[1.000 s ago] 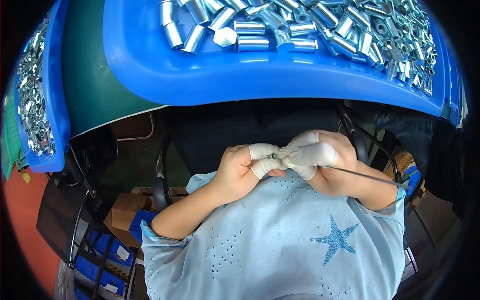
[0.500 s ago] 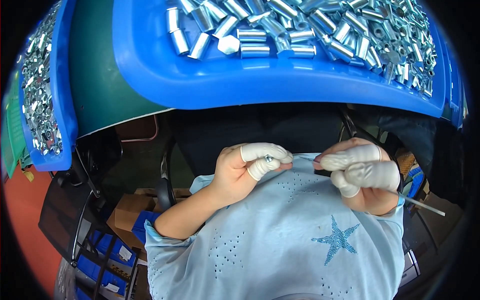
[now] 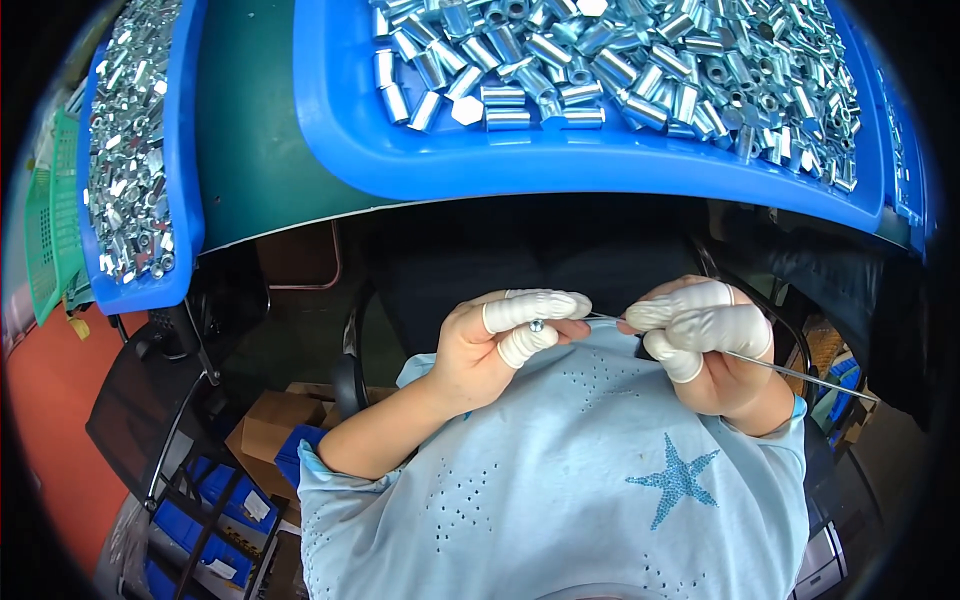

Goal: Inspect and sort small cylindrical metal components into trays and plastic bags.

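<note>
You are holding a small metal nut (image 3: 537, 325) in your left hand (image 3: 490, 345), pinched between the capped thumb and forefinger (image 3: 530, 303), with its end showing just at the fingertips. Your right hand (image 3: 715, 350) is gripping a thin wire (image 3: 800, 373) that is running out to the right and slightly nearer, while its fine left end is pointing across the gap toward the nut. Judging by this, the threading is only about to start for this piece: the tip is lying just beside the nut, and you cannot tell from here whether it is touching or already entering the hole. No strung pieces are showing on the visible length of wire, so most of the work seems to be left. The fingers of both hands are closed tight, the left clenched on the nut, the right curled around the wire with white finger cots (image 3: 700, 325) on several tips. Both hands are hovering close to your chest, above the light blue shirt (image 3: 560, 480). Far from you, the big blue tray (image 3: 560, 165) is sitting full of loose sleeves and nuts (image 3: 640, 60), and a second tray (image 3: 185, 170) at the far left is holding more.
</note>
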Available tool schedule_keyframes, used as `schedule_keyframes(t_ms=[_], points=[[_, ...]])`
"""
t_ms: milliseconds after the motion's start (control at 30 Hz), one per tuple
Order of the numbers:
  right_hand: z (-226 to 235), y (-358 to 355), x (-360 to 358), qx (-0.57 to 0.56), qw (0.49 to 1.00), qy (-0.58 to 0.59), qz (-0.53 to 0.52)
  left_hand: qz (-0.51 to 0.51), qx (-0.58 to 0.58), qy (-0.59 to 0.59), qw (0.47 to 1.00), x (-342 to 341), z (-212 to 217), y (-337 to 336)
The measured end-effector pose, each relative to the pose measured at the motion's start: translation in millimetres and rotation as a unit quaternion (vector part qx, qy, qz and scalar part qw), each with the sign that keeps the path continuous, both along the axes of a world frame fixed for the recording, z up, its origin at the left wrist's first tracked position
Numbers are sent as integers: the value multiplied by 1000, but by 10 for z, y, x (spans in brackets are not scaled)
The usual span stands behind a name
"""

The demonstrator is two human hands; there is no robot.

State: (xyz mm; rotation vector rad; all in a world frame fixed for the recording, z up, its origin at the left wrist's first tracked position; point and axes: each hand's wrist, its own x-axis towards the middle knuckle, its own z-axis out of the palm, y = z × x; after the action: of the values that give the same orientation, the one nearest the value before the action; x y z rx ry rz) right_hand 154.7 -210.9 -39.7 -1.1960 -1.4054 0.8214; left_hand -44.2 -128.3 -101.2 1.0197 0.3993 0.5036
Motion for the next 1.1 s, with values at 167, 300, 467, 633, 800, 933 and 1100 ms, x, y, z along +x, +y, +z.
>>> schedule_keyframes(t_ms=[167,300,467,633,800,933,1100], points=[[9,-21,22,18,1000,2,12,6,79,15,997,-16,56,19],[-8,-58,23,29,999,14,8,13,114,19,993,-42,113,15],[0,-79,-1,47,999,13,6,31,133,55,989,-61,168,0],[4,-90,-56,39,999,10,-34,33,33,63,997,-79,112,-97],[18,-92,-53,19,999,-8,-26,2,-92,47,995,-74,38,-157],[18,-69,-49,3,1000,-18,-24,-35,-166,19,985,-68,-20,-174],[26,-28,-27,-19,999,-26,-14,-57,-233,10,971,-23,-34,-197]])
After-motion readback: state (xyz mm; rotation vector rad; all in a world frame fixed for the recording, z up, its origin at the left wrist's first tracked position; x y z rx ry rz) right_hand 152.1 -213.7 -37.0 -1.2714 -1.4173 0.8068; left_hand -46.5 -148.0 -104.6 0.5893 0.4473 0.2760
